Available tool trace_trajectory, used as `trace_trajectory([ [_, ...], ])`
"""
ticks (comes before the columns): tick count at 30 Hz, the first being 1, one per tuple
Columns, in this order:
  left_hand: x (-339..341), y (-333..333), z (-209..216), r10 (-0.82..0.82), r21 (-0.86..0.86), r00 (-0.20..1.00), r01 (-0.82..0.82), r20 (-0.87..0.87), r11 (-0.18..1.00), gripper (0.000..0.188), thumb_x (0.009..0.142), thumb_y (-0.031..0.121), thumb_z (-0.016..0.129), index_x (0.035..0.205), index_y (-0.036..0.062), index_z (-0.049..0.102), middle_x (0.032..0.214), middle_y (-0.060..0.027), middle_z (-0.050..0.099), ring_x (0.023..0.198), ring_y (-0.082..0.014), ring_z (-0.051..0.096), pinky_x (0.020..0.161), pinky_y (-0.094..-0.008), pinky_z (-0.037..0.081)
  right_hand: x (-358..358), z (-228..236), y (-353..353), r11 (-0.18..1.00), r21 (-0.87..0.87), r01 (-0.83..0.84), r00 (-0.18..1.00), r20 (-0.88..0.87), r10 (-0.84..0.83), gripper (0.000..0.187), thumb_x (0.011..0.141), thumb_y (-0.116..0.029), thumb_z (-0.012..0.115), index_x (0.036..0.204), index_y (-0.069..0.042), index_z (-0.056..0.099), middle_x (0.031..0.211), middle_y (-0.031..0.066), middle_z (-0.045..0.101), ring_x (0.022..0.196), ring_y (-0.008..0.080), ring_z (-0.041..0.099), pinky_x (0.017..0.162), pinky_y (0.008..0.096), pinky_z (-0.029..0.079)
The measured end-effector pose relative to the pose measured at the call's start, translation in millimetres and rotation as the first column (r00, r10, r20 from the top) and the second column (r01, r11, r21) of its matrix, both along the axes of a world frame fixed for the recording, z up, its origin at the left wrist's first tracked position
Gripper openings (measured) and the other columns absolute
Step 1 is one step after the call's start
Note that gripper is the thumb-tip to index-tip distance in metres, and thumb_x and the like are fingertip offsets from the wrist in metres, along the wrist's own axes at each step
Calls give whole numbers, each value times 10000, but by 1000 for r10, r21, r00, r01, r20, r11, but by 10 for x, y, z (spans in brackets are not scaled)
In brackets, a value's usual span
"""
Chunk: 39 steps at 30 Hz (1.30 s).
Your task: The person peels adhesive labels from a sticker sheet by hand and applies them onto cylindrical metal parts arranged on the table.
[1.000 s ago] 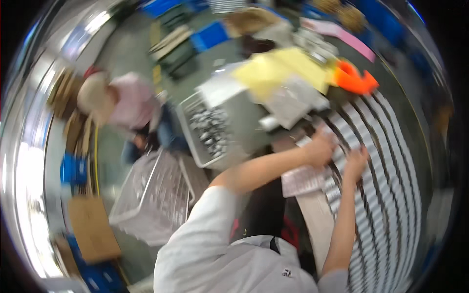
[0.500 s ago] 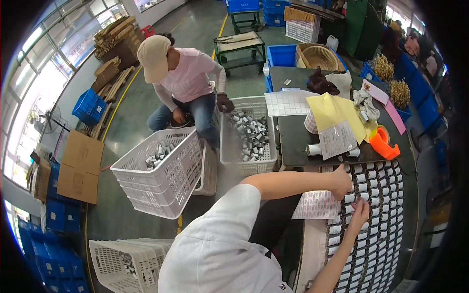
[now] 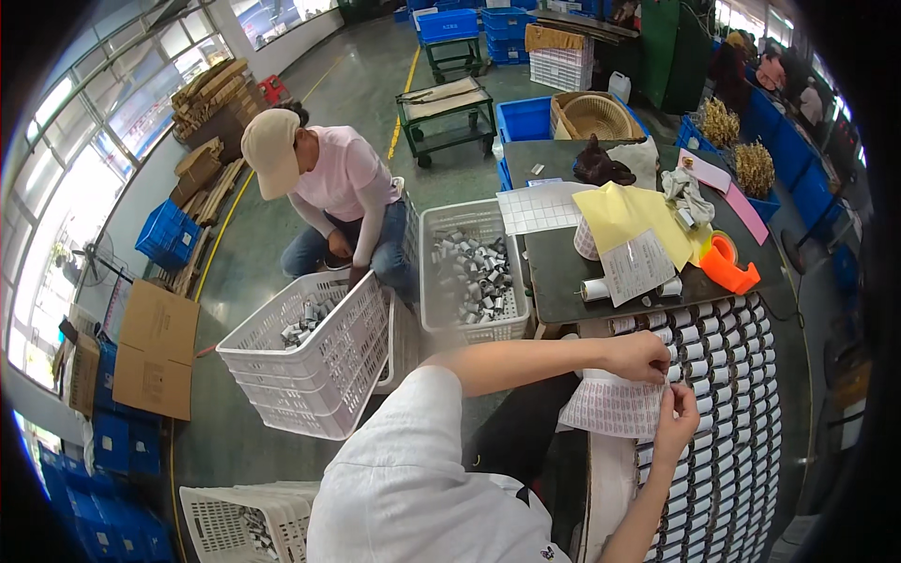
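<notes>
My left hand (image 3: pixel 638 357) and my right hand (image 3: pixel 677 418) come together at the right edge of a sheet of printed labels (image 3: pixel 612 407). Fingers of both hands are pinched there on the sheet's edge; whether a single label is between the fingertips is too small to tell. The sheet lies at the left side of the close-packed rows of small cylindrical parts (image 3: pixel 718 441), which have white wraps and dark ends. My right forearm passes along the left part of these rows.
A dark table (image 3: pixel 563 272) beyond holds a yellow sheet (image 3: pixel 633 218), papers and an orange tape dispenser (image 3: pixel 730 270). At left, a co-worker (image 3: pixel 338 188) sits beside white crates (image 3: pixel 300 371) of metal parts. A large cardboard sheet (image 3: pixel 155 347) stands farther left.
Both my hands have moved from above the wrapped cylinders to the label sheet's edge. The co-worker's hand has shifted from the far crate to the nearer one. My view has shifted slightly.
</notes>
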<state>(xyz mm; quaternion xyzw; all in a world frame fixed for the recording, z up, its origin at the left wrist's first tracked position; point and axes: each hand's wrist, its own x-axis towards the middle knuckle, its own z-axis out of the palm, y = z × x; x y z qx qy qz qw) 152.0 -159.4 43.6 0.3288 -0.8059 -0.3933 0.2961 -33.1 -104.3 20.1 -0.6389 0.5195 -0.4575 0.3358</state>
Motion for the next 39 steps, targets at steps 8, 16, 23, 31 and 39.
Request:
trace_trajectory([
  [8, -147, 63, -120, 182, -114, 962, -161, 205, 980, 241, 792, 223, 633, 776, -11, 579, 716, -185, 601, 683, -323, 595, 608, -387, 455, -76, -233, -83, 992, -34, 122, 992, 36, -120, 73, 850, -50, 548, 873, 17, 568, 771, 20, 552, 637, 78, 491, 601, 217, 419],
  [16, 3, -137, -335, -91, 158, 994, 100, -60, 982, 207, 746, 153, 663, 836, -9, 570, 716, -122, 594, 671, -194, 572, 600, -338, 440, -488, -425, -444, 903, 395, 170, 931, 235, -278, 113, 901, -167, 508, 920, -58, 531, 791, 12, 591, 622, 70, 561, 543, 179, 413],
  [23, 2, -181, -389, -296, 284, 942, 244, 157, 927, 298, 665, 93, 608, 946, -4, 579, 742, -118, 599, 698, -199, 568, 622, -332, 441, -592, -541, -578, 789, 599, 137, 967, 92, -238, 131, 890, -209, 507, 918, -85, 541, 752, 4, 601, 570, 69, 568, 454, 176, 377],
  [31, 10, -251, -323, -227, 177, 936, 184, 268, 967, 379, 607, 121, 584, 969, 13, 624, 913, -178, 633, 880, -295, 603, 771, -375, 474, -559, -507, -736, 781, 622, 60, 959, 182, -219, 125, 840, -174, 495, 800, -62, 536, 564, 20, 485, 430, 95, 465, 378, 226, 378],
  [39, -28, -225, -291, -141, -40, 945, 159, 295, 986, 132, 644, -2, 514, 749, 22, 591, 745, -116, 556, 748, -299, 563, 664, -357, 456, -415, -391, -929, 718, 695, 39, 987, 85, -136, 210, 784, -117, 475, 664, 29, 568, 582, 114, 581, 412, 155, 512, 366, 296, 401],
])
